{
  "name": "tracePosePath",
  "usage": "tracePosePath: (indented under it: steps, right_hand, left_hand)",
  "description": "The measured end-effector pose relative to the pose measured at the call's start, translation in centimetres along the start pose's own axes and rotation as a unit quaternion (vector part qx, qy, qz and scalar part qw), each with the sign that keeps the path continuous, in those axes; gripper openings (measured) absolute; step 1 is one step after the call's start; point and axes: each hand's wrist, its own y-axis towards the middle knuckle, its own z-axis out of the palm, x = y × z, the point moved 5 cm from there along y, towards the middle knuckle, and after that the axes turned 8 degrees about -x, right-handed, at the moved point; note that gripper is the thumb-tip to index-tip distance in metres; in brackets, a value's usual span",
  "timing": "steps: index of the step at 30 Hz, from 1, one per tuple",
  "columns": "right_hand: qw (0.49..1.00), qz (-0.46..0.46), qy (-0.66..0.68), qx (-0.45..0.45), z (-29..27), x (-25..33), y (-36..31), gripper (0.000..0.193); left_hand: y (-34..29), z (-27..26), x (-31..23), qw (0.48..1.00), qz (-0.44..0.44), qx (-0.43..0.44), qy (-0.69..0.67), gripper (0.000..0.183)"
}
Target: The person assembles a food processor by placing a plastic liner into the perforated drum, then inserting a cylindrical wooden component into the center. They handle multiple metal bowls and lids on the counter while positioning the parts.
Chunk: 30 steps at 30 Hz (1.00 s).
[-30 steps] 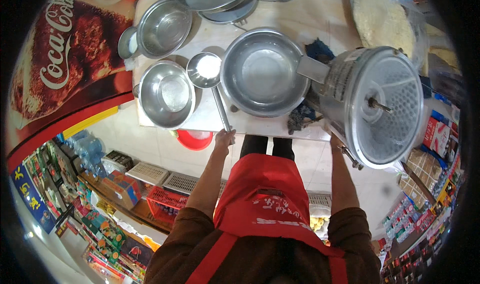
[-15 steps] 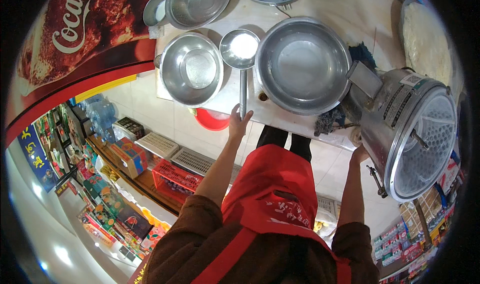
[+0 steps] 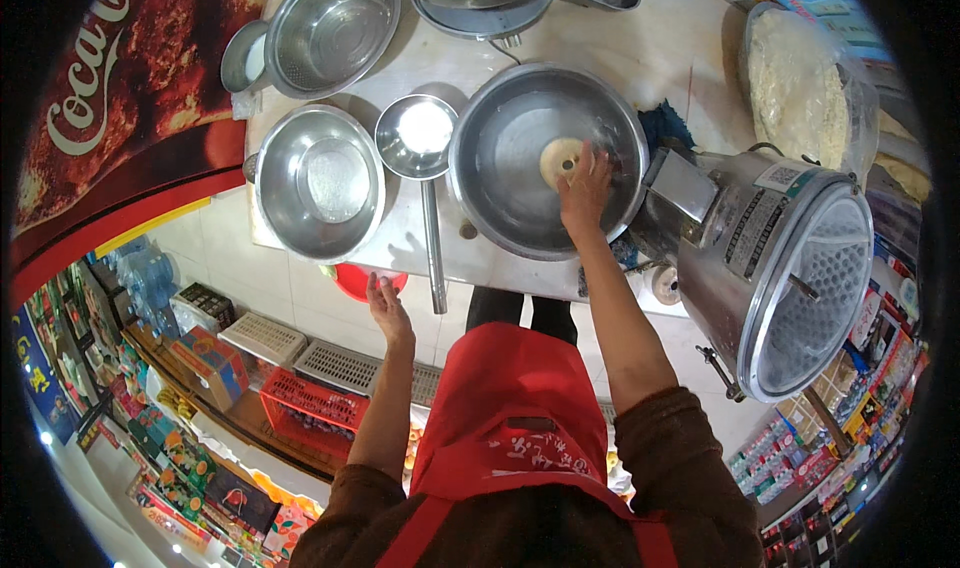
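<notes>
My left hand (image 3: 388, 313) has let go of the ladle (image 3: 433, 238) and now hangs empty, its fingers loose, just beside the handle. The ladle lies on the table (image 3: 640, 58) between the small bowl (image 3: 272, 180) and the big bowl (image 3: 482, 206), with its handle poking past the front edge. My right hand (image 3: 585, 196) has left the side of the metal drum (image 3: 745, 233) and is now in the big bowl. A pale round disc (image 3: 556, 156) with a hole in it is in there too — I did not see it in the bowl a moment ago. My right fingers are spread at the disc's right side, but I can't tell from here if they grip it or only touch it. To me, this means the work is now at the big bowl — the ladle is out of use, and my left hand is free.
</notes>
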Motion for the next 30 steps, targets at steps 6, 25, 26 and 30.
tracePosePath:
  steps: [6,25,26,30]
  right_hand:
    - [0.962,-0.214,-0.098,0.136,6.6,1.8,-0.9,0.087]
    - [0.978,0.006,0.195,0.075,1.2,2.0,-3.1,0.026]
    - [0.975,-0.035,0.211,0.056,0.2,2.2,-4.4,0.029]
    - [0.945,0.022,0.323,-0.044,-3.7,-2.9,-10.0,0.025]
  left_hand:
    - [-0.6,1.1,-3.5,0.998,0.045,0.020,-0.026,0.054]
    - [-10.2,25.1,-7.8,0.898,-0.234,0.334,-0.164,0.049]
    - [-9.8,26.4,-7.2,0.856,-0.302,0.361,-0.214,0.045]
    - [-8.5,27.4,-4.4,0.890,-0.265,0.336,-0.156,0.026]
